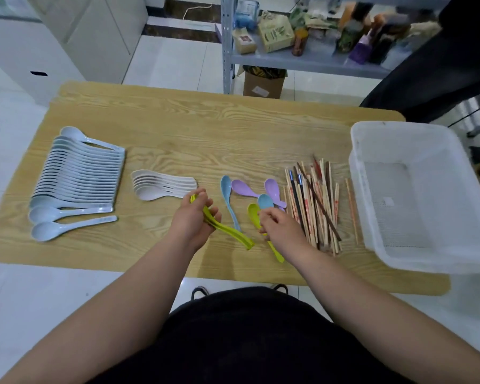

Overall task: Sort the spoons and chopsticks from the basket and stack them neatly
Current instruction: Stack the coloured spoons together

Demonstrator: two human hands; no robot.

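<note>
The person's black top [247,342] is filling the near edge of the scene, with both bare forearms reaching out from it over the wooden worktop [178,120]. The left hand [191,220] is holding a nested bundle of green spoons [233,235]. Its fingers [203,199] are curling round the bowl end, and the handles are sticking out toward the person's right, slanting down over the wood.

The right hand [281,227] is bending down over a lone green spoon [254,214]. Its fingers [269,214] are curling onto the neck of that spoon. The bowl is showing just left of the fingertips and the handle tip is poking out below the wrist. I cannot tell whether the spoon is lifted off the wood.

A small blue spoon [265,201] is lying just beside those fingertips, with two purple spoons [243,187] beyond it and a long blue spoon [227,195] lying between the two hands. The chopsticks [316,206] are lying in a loose heap just right of the right hand. The white basket [399,128] is sitting at the worktop's right end.

On the left, a long row of pale blue spoons [78,173] is lying overlapped. A short stack of beige spoons [161,185] is lying near the left hand's fingertips.
</note>
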